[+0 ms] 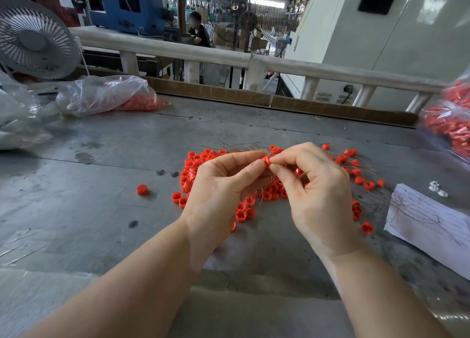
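A small red plastic cap (pixel 266 160) is pinched between my left hand (pixel 221 185) and my right hand (pixel 315 185), thumb and forefinger of each on it, above the grey table (pixel 101 159). Under both hands lies a pile of several red caps (pixel 201 159) tangled with thin copper wires (pixel 244 148). One red cap (pixel 142 189) stands alone to the left of the pile.
A clear bag of red caps (pixel 106 95) lies at the back left beside a white fan (pixel 35 39). Another bag of red parts (pixel 450 124) sits at the right edge. A printed paper sheet (pixel 429 223) and small white parts (pixel 437 189) lie right of the pile.
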